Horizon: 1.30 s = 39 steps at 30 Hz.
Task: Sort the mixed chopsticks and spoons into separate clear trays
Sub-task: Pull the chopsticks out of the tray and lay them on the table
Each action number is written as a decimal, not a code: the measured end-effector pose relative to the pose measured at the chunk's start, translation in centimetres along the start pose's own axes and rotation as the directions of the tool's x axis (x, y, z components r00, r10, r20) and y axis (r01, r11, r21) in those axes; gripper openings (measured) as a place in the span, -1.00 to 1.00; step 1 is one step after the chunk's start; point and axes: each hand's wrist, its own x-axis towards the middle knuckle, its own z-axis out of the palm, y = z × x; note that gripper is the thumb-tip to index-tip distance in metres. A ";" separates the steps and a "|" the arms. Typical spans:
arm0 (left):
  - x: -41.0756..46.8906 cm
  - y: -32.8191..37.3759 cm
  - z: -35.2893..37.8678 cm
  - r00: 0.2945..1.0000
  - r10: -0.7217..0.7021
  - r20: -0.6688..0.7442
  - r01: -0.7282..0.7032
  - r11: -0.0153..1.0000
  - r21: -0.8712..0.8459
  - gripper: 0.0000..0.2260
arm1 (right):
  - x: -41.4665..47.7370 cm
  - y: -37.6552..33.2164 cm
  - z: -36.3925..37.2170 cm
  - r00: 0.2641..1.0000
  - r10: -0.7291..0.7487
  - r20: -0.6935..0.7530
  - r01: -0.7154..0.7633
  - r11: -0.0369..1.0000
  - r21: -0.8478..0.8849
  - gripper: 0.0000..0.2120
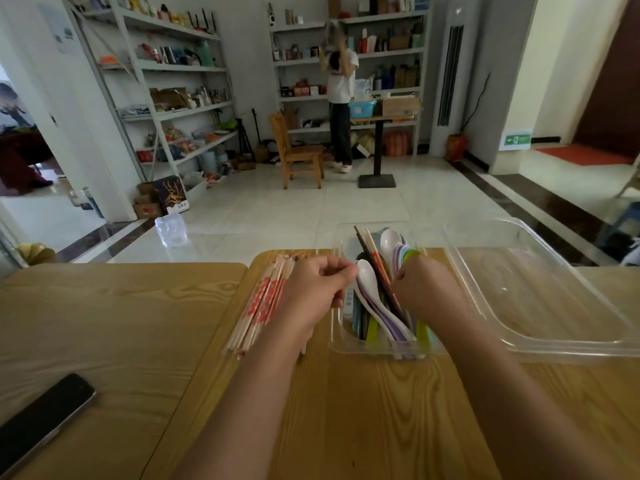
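A narrow clear tray (336,341) on the wooden table holds mixed pastel spoons and dark chopsticks (380,275). My left hand (317,289) has curled fingers, and its fingertips pinch the bowl edge of a white spoon (367,282) in that tray. My right hand (424,287) reaches into the same tray, fingers curled round a stack of coloured spoons (405,253) whose bowls stick out above the fist. A bundle of wooden chopsticks with red print (265,303) lies on the table left of my left hand. A large clear tray (554,306) with nothing in it sits to the right.
A black phone (41,419) lies at the table's near left. A clear plastic cup (171,230) stands beyond the table's far edge. Further back are shelves, a wooden chair (294,150) and a standing person (341,98).
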 end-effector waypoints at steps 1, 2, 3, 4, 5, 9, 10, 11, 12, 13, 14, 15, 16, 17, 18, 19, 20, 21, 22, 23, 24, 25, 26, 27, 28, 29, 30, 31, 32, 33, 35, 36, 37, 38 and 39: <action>-0.1 0.0 0.4 1.000 0.003 0.020 -0.003 1.000 0.004 -0.94 | -0.2 -0.1 0.4 1.000 0.002 0.010 -0.002 0.999 -0.036 -0.92; -0.2 0.0 0.7 0.999 0.006 0.034 -0.007 1.000 0.009 -0.94 | -0.4 -0.2 0.8 1.000 -0.004 0.029 0.007 0.997 -0.073 -0.93; -0.3 0.0 0.9 0.999 0.011 0.041 -0.012 1.000 0.012 -0.94 | -0.7 -0.3 1.1 0.999 -0.018 0.047 0.023 0.994 -0.109 -0.94; -0.3 -0.1 1.0 0.999 0.015 0.042 -0.015 1.000 0.012 -0.94 | -1.0 -0.4 1.4 0.998 -0.035 0.054 0.043 0.989 -0.143 -0.94; -0.3 -0.1 1.0 0.999 0.019 0.042 -0.019 1.000 0.009 -0.94 | -1.2 -0.5 1.6 0.997 -0.047 0.055 0.055 0.983 -0.174 -0.93; -0.1 0.0 0.5 0.999 0.026 0.023 -0.026 1.000 -0.017 -0.93 | -1.4 -0.6 1.7 0.997 -0.048 0.064 0.059 0.979 -0.196 -0.79; -0.1 0.0 0.4 1.000 0.025 0.019 -0.024 0.999 -0.029 -0.93 | -1.4 -0.5 1.6 0.996 -0.048 0.069 0.059 0.982 -0.180 -0.76; -0.1 0.0 0.3 1.000 0.023 0.019 -0.022 0.999 -0.042 -0.93 | -1.2 -0.4 1.5 0.996 -0.046 0.075 0.057 0.986 -0.156 -0.75; 0.0 0.1 0.3 1.000 0.021 0.020 -0.020 0.999 -0.051 -0.94 | -1.1 -0.4 1.3 0.996 -0.041 0.080 0.052 0.990 -0.130 -0.76; 0.0 0.1 0.3 1.000 0.020 0.020 -0.018 0.998 -0.057 -0.94 | -1.0 -0.3 1.2 0.996 -0.036 0.082 0.045 0.993 -0.110 -0.76; 0.0 0.1 0.3 1.000 0.018 0.020 -0.017 0.998 -0.061 -0.94 | -0.9 -0.2 1.2 0.996 -0.027 0.079 0.034 0.995 -0.093 -0.77; 0.0 0.1 0.2 1.000 0.017 0.020 -0.016 0.998 -0.063 -0.94 | -0.8 -0.2 1.1 0.997 -0.015 0.073 0.020 0.997 -0.076 -0.77; 0.0 0.0 0.2 1.000 0.017 0.021 -0.015 0.998 -0.062 -0.94 | -0.7 -0.1 1.0 0.998 0.000 0.064 0.004 0.998 -0.058 -0.78; 0.0 0.0 0.2 1.000 0.017 0.021 -0.016 0.998 -0.062 -0.94 | -0.5 -0.1 0.9 0.998 0.011 0.055 -0.009 0.999 -0.040 -0.79; 0.0 0.0 0.2 1.000 0.017 0.021 -0.016 0.998 -0.063 -0.94 | -0.3 0.0 0.7 0.999 0.012 0.040 -0.011 1.000 -0.020 -0.80; 0.0 0.0 0.1 1.000 0.016 0.020 -0.015 0.998 -0.064 -0.95 | -0.1 0.0 0.6 1.000 0.002 0.024 -0.002 1.000 -0.001 -0.80; 0.1 0.0 0.1 1.000 0.014 0.018 -0.013 0.998 -0.064 -0.95 | 0.1 0.0 0.3 1.000 -0.016 0.008 0.016 1.000 0.023 -0.79; 0.1 0.0 0.1 1.000 0.011 0.017 -0.010 0.998 -0.065 -0.96 | 0.3 -0.1 0.0 0.999 -0.037 -0.007 0.038 0.998 0.059 -0.76; 0.1 0.0 0.0 1.000 0.009 0.015 -0.008 0.998 -0.064 -0.96 | 0.3 -0.2 -0.3 0.998 -0.056 -0.016 0.057 0.993 0.107 -0.72; 0.1 0.0 0.0 1.000 0.010 0.014 -0.009 0.998 -0.060 -0.96 | 0.3 -0.4 -0.6 0.997 -0.072 -0.021 0.074 0.984 0.159 -0.69; 0.1 0.0 0.0 1.000 0.012 0.015 -0.011 0.999 -0.051 -0.95 | 0.2 -0.7 -0.9 0.996 -0.086 -0.021 0.088 0.974 0.207 -0.67; 0.1 0.0 0.0 1.000 0.014 0.021 -0.014 0.999 -0.038 -0.94 | 0.2 -0.9 -1.1 0.995 -0.095 -0.015 0.095 0.963 0.251 -0.67; 0.1 -0.1 0.1 0.999 0.015 0.029 -0.014 1.000 -0.020 -0.93 | 0.1 -1.1 -1.3 0.996 -0.095 -0.001 0.091 0.951 0.296 -0.68; 0.0 -0.1 0.1 0.999 0.013 0.041 -0.014 1.000 0.001 -0.92 | 0.0 -1.3 -1.4 0.996 -0.089 0.021 0.076 0.938 0.339 -0.70; 0.0 0.0 0.2 0.999 0.012 0.052 -0.013 1.000 0.018 -0.90 | -0.1 -1.4 -1.4 0.995 -0.084 0.045 0.061 0.924 0.377 -0.71; 0.0 0.0 0.3 0.998 0.010 0.063 -0.012 1.000 0.028 -0.89 | -0.2 -1.5 -1.5 0.994 -0.085 0.066 0.051 0.912 0.406 -0.71; -0.1 0.0 0.5 0.997 0.009 0.073 -0.011 1.000 0.029 -0.88 | -0.3 -1.6 -1.6 0.993 -0.090 0.082 0.046 0.901 0.432 -0.70; -0.1 0.1 0.6 0.997 0.005 0.081 -0.007 1.000 0.024 -0.88 | -0.4 -1.8 -1.6 0.991 -0.096 0.095 0.043 0.890 0.454 -0.70; -0.1 0.1 0.7 0.996 0.001 0.087 -0.002 1.000 0.016 -0.88 | -0.6 -1.9 -1.7 0.989 -0.102 0.104 0.041 0.878 0.476 -0.70; -0.1 0.1 0.8 0.996 -0.004 0.091 0.003 1.000 0.011 -0.89 | -0.7 -2.0 -1.8 0.988 -0.109 0.108 0.041 0.866 0.498 -0.70; -0.1 0.2 0.9 0.995 -0.011 0.095 0.010 1.000 0.013 -0.91 | -0.8 -2.2 -1.9 0.986 -0.119 0.114 0.042 0.849 0.527 -0.70; -0.1 0.2 0.9 0.995 -0.014 0.097 0.013 1.000 0.016 -0.91 | -0.9 -2.3 -1.9 0.985 -0.122 0.122 0.039 0.845 0.534 -0.69; -0.1 0.2 0.9 0.995 -0.017 0.098 0.016 1.000 0.017 -0.91 | -0.9 -2.3 -2.0 0.984 -0.124 0.130 0.034 0.841 0.540 -0.68; -0.1 0.2 0.9 0.995 -0.019 0.099 0.017 1.000 0.019 -0.90 | -0.9 -2.3 -2.1 0.982 -0.124 0.140 0.028 0.838 0.544 -0.68; -0.1 0.2 0.8 0.995 -0.020 0.099 0.018 1.000 0.019 -0.89 | -0.9 -2.3 -2.2 0.981 -0.123 0.149 0.022 0.836 0.548 -0.68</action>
